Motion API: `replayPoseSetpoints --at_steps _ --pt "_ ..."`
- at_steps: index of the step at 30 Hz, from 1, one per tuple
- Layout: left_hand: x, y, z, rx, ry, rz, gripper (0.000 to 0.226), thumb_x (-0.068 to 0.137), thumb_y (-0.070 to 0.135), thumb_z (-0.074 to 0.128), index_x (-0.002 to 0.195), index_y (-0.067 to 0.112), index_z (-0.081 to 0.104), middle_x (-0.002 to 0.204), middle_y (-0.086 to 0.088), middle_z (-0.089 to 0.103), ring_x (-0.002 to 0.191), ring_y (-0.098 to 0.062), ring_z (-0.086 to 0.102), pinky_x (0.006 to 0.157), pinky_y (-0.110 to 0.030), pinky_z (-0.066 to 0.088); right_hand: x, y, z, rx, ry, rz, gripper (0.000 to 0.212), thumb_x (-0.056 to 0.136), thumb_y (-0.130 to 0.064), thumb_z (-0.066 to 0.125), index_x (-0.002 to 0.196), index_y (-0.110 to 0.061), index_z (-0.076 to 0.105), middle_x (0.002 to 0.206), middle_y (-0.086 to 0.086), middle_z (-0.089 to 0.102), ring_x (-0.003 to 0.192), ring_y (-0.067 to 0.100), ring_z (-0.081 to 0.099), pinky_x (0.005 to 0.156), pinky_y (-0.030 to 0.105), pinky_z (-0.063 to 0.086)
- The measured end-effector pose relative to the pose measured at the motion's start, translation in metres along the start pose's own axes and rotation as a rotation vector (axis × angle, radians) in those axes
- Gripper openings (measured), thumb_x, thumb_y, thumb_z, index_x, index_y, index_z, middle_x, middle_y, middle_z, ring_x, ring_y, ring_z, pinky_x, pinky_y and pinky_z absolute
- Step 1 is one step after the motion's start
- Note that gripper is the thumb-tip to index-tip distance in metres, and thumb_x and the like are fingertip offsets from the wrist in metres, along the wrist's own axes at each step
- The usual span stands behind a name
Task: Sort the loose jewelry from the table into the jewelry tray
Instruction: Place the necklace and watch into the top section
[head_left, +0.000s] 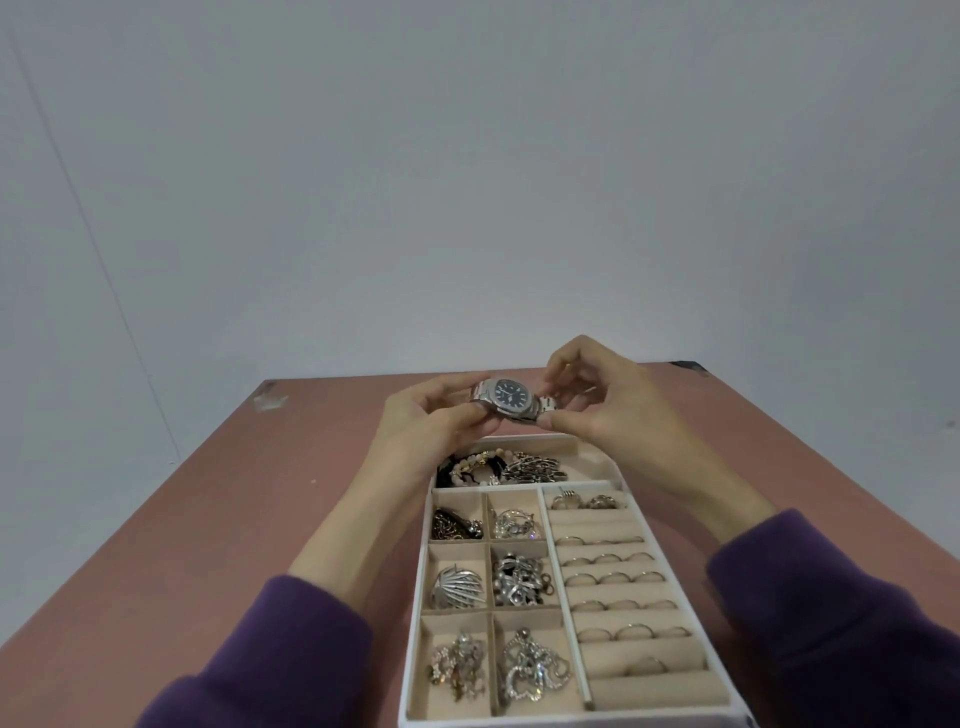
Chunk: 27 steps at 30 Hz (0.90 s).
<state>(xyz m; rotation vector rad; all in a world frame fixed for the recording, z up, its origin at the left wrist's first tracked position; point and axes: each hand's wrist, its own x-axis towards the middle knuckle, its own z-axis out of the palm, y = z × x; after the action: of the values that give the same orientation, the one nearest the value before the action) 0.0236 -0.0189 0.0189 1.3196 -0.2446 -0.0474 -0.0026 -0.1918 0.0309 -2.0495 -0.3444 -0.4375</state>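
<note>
I see one silver, dark-dialled watch (511, 404) above the single jewelry tray's (415, 623) far end, my left hand (441, 418) and right hand (608, 410) each pinching its bracelet.

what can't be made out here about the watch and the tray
Head view:
- watch: strap ends hidden under the fingers of the left hand and right hand; dial markings too small to read.
- jewelry tray: near edge cut off by the frame's bottom; far compartment partly behind both wrists.
- tangled pieces in the small compartments: too small and blurred to tell apart.
</note>
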Motion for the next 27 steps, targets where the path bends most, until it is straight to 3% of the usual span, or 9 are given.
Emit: replayPoseSetpoints --at_steps 4,7,9,11,14,18,21,27 --pt "0.019 0.000 0.007 0.470 -0.132 -0.040 0.028 0.083 -0.004 0.061 0.109 0.007 0.066 0.101 -0.012 0.069 0.077 -0.014 0.068 0.065 -0.018 0.057 -0.008 0.013 -0.018 -0.099 0.039 0.055 0.030 0.071 -0.006 0.076 0.088 -0.024 0.058 0.085 0.000 0.063 0.071 0.007 0.056 0.061 0.011 0.045" --pt "0.030 -0.002 0.011 0.806 -0.246 0.007 0.028 0.082 0.001 0.063 0.106 0.014 0.068 0.085 0.000 0.069 0.073 -0.014 0.067 0.064 -0.016 0.053 -0.014 0.020 -0.022 -0.279 0.012 0.060 0.028 0.069 -0.013 0.078 0.083 -0.029 0.060 0.081 -0.002 0.064 0.069 0.008 0.056 0.060 0.013 0.043" --pt "0.033 -0.002 0.013 0.971 -0.304 0.067 0.025 0.082 0.004 0.064 0.103 0.017 0.068 0.073 0.006 0.067 0.066 -0.011 0.064 0.055 -0.013 0.048 -0.017 0.021 -0.022 -0.320 -0.012 0.057 0.024 0.069 -0.014 0.077 0.084 -0.026 0.063 0.079 -0.001 0.064 0.067 0.007 0.055 0.059 0.013 0.042" --pt "0.034 -0.002 0.014 1.032 -0.342 0.096 0.023 0.082 0.005 0.065 0.101 0.018 0.069 0.064 0.009 0.064 0.058 -0.007 0.061 0.047 -0.010 0.045 -0.020 0.020 -0.023 -0.325 -0.035 0.061 0.020 0.070 -0.012 0.075 0.084 -0.024 0.066 0.076 0.000 0.064 0.065 0.008 0.054 0.058 0.015 0.042" --pt "0.037 -0.004 0.013 1.123 -0.364 0.155 0.021 0.080 0.009 0.068 0.096 0.023 0.069 0.069 0.013 0.062 0.053 0.000 0.061 0.049 -0.009 0.046 -0.020 0.022 -0.024 -0.385 -0.097 0.072 0.013 0.071 -0.014 0.074 0.079 -0.023 0.068 0.069 -0.004 0.063 0.061 0.003 0.052 0.060 0.020 0.043" --pt "0.038 -0.008 0.011 1.156 -0.390 0.185 0.021 0.078 0.016 0.072 0.087 0.033 0.067 0.072 0.013 0.062 0.067 -0.021 0.068 0.053 -0.016 0.051 -0.021 0.025 -0.026 -0.428 -0.141 0.063 0.010 0.072 -0.016 0.074 0.072 -0.024 0.069 0.065 -0.008 0.062 0.060 -0.003 0.052 0.056 0.011 0.040" --pt "0.040 -0.009 0.010 1.157 -0.397 0.193 0.020 0.077 0.017 0.073 0.089 0.032 0.069 0.073 0.013 0.062 0.064 -0.020 0.067 0.050 -0.014 0.049 -0.021 0.025 -0.026 -0.467 -0.156 0.039 0.005 0.075 -0.023 0.072 0.070 -0.024 0.070 0.073 -0.005 0.062 0.065 0.003 0.052 0.059 0.015 0.040" --pt "0.044 -0.006 0.010 1.219 -0.453 0.151 0.019 0.081 0.021 0.069 0.097 0.032 0.072 0.074 0.014 0.061 0.067 -0.015 0.062 0.051 -0.005 0.043 -0.020 0.029 -0.026 -0.562 -0.153 0.029 0.026 0.083 -0.038 0.064 0.070 -0.019 0.075 0.074 -0.002 0.046 0.068 0.008 0.047 0.059 0.025 0.034"
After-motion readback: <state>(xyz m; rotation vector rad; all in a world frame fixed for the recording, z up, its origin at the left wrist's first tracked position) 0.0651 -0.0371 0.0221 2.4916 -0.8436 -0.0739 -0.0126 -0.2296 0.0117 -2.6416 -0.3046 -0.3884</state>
